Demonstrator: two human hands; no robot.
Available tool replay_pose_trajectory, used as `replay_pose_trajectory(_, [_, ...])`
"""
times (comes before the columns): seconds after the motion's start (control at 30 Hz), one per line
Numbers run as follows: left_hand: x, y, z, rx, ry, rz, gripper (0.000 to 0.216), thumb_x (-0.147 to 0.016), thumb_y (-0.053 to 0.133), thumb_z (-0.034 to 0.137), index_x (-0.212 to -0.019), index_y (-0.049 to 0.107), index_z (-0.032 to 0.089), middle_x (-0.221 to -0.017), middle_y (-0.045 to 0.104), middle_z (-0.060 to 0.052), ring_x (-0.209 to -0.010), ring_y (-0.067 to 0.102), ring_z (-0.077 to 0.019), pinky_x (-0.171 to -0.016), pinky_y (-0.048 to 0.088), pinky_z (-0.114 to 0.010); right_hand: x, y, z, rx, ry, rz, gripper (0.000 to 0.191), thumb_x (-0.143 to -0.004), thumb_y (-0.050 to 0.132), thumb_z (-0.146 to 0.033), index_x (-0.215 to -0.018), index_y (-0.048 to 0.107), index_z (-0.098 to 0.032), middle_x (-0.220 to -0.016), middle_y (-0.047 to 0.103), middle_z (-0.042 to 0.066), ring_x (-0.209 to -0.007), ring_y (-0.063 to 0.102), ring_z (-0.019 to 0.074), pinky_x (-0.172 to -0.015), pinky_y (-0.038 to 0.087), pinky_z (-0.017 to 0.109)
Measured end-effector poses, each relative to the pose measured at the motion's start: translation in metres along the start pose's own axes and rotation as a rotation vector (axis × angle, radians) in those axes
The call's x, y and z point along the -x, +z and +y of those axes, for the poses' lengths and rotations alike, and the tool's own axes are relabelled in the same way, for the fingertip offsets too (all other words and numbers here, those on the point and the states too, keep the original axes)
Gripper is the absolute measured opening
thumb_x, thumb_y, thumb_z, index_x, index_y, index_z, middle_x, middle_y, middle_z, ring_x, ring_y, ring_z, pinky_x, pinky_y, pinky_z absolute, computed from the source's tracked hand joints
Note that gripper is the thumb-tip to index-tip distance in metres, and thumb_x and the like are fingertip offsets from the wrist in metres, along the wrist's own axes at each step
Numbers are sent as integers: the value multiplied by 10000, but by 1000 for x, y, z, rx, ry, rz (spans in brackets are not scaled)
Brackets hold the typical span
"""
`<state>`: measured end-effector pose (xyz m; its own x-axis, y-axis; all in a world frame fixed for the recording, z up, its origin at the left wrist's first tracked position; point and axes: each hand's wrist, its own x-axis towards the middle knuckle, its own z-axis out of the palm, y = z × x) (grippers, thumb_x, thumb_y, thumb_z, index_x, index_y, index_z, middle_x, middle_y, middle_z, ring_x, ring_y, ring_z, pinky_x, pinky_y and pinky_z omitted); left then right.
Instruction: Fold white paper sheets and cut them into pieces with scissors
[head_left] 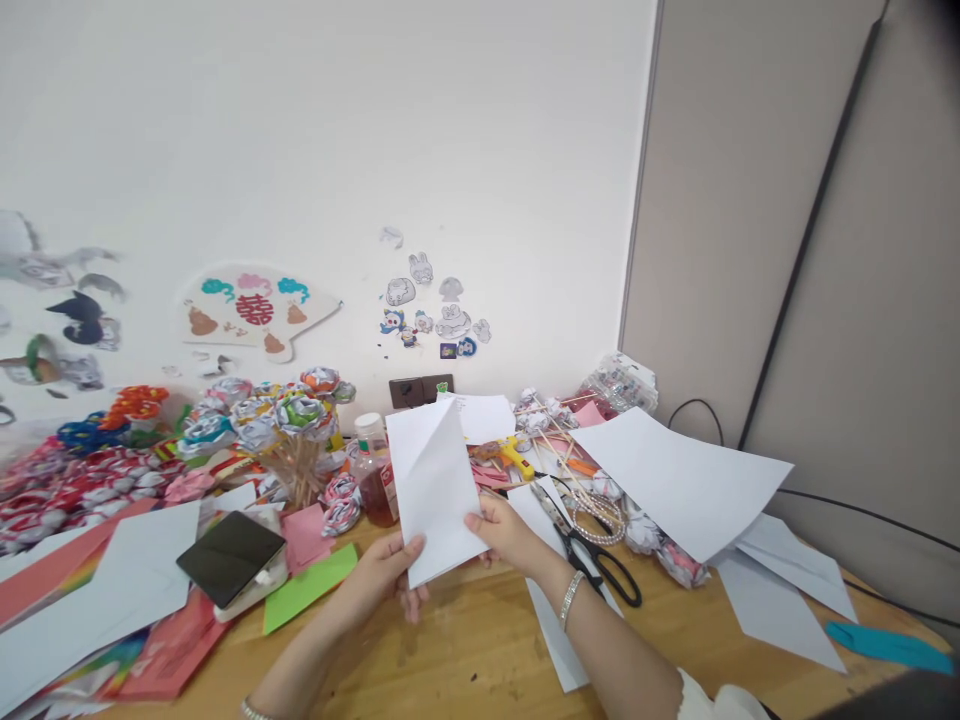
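Observation:
A folded sheet of white paper [436,490] is held up over the middle of the wooden table, with a slanting crease near its top. My left hand [394,570] pinches its lower left edge, thumb in front and fingers behind. At the lower right edge, my right hand [499,535] grips it the same way. Black-handled scissors [600,565] lie just right of my right wrist, partly over a white paper strip [564,640]. A bottle with a white cap [369,470] stands behind my left hand.
Paper flowers on sticks [300,430] stand at the back left. A phone [232,562] and green paper [311,590] lie on the left. A yellow glue gun [517,457] rests behind the paper. White sheets [690,480] lie at right, near a teal strip [889,647].

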<state>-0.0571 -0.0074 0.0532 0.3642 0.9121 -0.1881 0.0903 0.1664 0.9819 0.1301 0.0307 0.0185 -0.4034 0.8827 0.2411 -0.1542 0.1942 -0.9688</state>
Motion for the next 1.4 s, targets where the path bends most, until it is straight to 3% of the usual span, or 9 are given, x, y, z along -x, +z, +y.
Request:
replay_pose_trajectory(0.27, [-10,-4,-6,222,48,111,344,-616,672,459,-725,629,135,-537,650,-20,-462,560,-162,-431,464,-286,3,2,1,34,73,-67,311,-757,534,-482,-808,504,-176,-501,472,-78,-357,392,49,-332,335,152])
replay_pose_trajectory(0.43, [-12,-6,-8,321,46,294,328,-547,742,391,-710,635,128,-652,711,-64,-592,640,-196,-560,493,-282,1,5,3,86,136,-105,287,-747,570,-432,-779,467,-167,-465,461,-83,-342,401,54,-303,308,145])
replay_pose_trajectory(0.93, [-17,-24,-11,366,145,456,279,-564,731,361,-631,597,126,-538,664,-31,-458,590,-148,-452,453,-242,6,10,3,146,200,-278,323,-768,547,-464,-827,500,-150,-518,483,-74,-344,418,37,-318,300,138])
replay_pose_trajectory(1.1, [-17,-37,-8,388,202,552,275,-503,759,303,-621,562,150,-487,619,25,-417,553,-118,-402,417,-210,10,12,4,173,305,-426,297,-757,572,-436,-791,485,-155,-524,478,-75,-336,429,29,-309,294,118])
replay_pose_trajectory(1.4, [-24,-52,-13,403,326,770,385,-451,734,446,-594,554,137,-452,538,62,-395,448,-73,-384,336,-184,15,14,-2,166,335,-556,311,-746,574,-449,-775,481,-153,-508,476,-65,-342,427,40,-314,303,133])
